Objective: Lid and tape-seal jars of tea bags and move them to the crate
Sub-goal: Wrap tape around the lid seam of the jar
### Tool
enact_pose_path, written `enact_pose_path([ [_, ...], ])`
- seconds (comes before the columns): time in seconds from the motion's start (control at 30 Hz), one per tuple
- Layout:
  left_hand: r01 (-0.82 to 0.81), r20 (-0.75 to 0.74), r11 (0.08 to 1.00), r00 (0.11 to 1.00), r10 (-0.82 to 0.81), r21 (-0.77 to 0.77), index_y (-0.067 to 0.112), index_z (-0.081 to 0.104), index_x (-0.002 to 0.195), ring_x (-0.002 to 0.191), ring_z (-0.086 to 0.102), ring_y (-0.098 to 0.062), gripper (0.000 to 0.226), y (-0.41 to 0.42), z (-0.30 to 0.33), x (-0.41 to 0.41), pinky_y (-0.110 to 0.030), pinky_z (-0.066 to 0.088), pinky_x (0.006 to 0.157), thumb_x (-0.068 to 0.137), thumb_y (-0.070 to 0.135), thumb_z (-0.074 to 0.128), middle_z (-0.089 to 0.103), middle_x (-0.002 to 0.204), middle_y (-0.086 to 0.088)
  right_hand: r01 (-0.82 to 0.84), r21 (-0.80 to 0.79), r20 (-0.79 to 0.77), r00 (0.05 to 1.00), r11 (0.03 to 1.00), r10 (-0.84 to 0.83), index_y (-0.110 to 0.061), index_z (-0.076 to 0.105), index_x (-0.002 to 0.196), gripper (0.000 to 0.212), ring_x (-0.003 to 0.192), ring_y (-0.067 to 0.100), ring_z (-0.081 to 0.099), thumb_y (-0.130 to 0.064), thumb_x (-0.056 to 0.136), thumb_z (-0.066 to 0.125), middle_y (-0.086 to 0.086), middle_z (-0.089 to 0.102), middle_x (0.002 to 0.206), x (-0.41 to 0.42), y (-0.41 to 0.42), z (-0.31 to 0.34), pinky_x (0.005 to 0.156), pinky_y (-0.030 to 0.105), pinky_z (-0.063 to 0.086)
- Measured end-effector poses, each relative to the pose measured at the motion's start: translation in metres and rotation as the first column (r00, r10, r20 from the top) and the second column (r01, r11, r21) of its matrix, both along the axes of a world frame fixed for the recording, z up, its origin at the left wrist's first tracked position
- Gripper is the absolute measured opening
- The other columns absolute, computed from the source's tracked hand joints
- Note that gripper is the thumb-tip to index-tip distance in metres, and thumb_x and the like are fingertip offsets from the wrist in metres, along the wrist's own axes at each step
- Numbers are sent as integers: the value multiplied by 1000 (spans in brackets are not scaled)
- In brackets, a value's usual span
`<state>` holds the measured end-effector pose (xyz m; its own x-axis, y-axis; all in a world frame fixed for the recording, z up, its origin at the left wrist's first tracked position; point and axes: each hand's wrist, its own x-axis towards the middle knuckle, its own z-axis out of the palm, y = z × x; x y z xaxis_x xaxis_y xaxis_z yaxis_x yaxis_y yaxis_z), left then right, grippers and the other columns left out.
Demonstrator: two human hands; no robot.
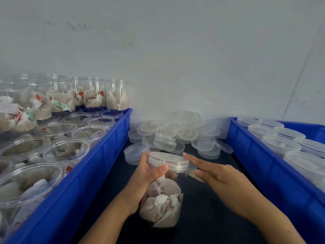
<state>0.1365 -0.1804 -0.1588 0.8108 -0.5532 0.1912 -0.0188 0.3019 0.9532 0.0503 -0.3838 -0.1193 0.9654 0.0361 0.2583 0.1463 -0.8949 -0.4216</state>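
While the lid (168, 162) already sits on the jar (162, 199) in hand, sealing of that jar looks unfinished. The left hand (140, 180) has its grip curled round the jar just under the lid, thumb against the lid's skirt, holding the jar over the dark surface (207, 217) between the two crates. The right hand (216, 175) lies beside the lid with its fingers straight, forefinger touching the lid's edge; a pale strip of tape (194, 174) shows under the thumb, though whether it is pinched or merely pressed cannot be told.

In the right crate (263, 166), lidded jars (281, 145) stand in rows, judged complete. In the left crate (98, 161), many open jars (66, 148) of tea bags remain without lids. Loose lids (175, 136) are heaped at the back of the surface. By this showing, the greater part of the work is outstanding.
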Motion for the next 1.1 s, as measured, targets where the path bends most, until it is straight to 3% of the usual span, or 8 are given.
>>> enact_pose_path([
  [0.13, 5, 18, 1000, 1000, -5, 27, 18, 43, 125, 98, 71, -24, 108, -1, -2, 1, -28, 57, 73, 38, 64, 89, 72, 109, -4, -28, 32, -4, 1000, 999, 29, -87, 17, 116, 46, 100, 18, 65, -51, 98, 38, -9, 69, 114, 1, -1, -1, 91, 35, 52],
  [0.3, -95, 56, 994, 994, 92, 60, 12, 53, 121, 99, 68, -28, 83, -1, -8, 4, -32, 58, 79, 66, 72, 69, 66, 112, -17, -59, 80, 16, 998, 995, 58, -86, 21, 116, 47, 104, 18, 63, -47, 99, 39, -6, 67, 116, -1, 5, -1, 95, 38, 51],
  [0.47, -263, 166, 959, 955, 244, 102, 33, 62, 124, 107, 64, -2, 52, -2, -6, 0, -15, 52, 81, 87, 61, 39, 68, 120, 10, -53, 99, 30, 998, 994, 50, -86, 20, 116, 46, 89, 10, 64, -48, 100, 38, -11, 69, 99, -2, 10, 1, 90, 35, 52],
  [0.57, -458, 303, 882, 860, 410, 110, 36, 62, 122, 104, 62, 6, 51, -11, -2, -7, -15, 47, 88, 87, 57, 32, 68, 114, 16, -34, 75, 34, 999, 997, 32, -89, 16, 108, 47, 83, 9, 64, -48, 100, 37, -9, 69, 93, -3, 12, 3, 87, 35, 53],
  [0.67, -721, 477, 686, 640, 603, 101, 32, 66, 98, 74, 63, 5, 54, -17, 0, -16, -10, 47, 65, 82, 60, 22, 68, 73, 9, -31, 47, 43, 999, 998, 29, -88, 15, 109, 46, 86, 11, 65, -48, 100, 36, -3, 71, 95, -4, 15, 3, 87, 34, 52],
  [0.73, -752, 505, 656, 593, 627, 69, 23, 66, 83, 64, 62, -4, 60, -19, -1, -20, -15, 47, 59, 83, 62, 21, 63, 61, 1, -35, 26, 43, 999, 999, 34, -87, 14, 111, 46, 83, 13, 66, -48, 100, 35, 1, 71, 92, -5, 16, 4, 85, 35, 53],
  [0.9, -621, 472, 775, 723, 504, 123, 22, 63, 86, 74, 65, -12, 65, -17, -3, -19, -37, 54, 72, 84, 78, 29, 68, 78, 1, -32, -10, 71, 997, 999, 33, -80, 19, 123, 42, 70, 14, 61, -49, 99, 34, 5, 64, 79, -7, 16, 4, 74, 27, 51],
  [1.1, -574, 456, 791, 773, 440, 210, 40, 59, 97, 85, 65, 6, 74, -15, 1, -20, -13, 46, 70, 55, 98, 38, 67, 90, 28, -29, -51, 52, 998, 998, 32, -81, 17, 113, 40, 69, 14, 61, -48, 100, 35, 2, 63, 74, -6, 16, 7, 73, 30, 53],
])
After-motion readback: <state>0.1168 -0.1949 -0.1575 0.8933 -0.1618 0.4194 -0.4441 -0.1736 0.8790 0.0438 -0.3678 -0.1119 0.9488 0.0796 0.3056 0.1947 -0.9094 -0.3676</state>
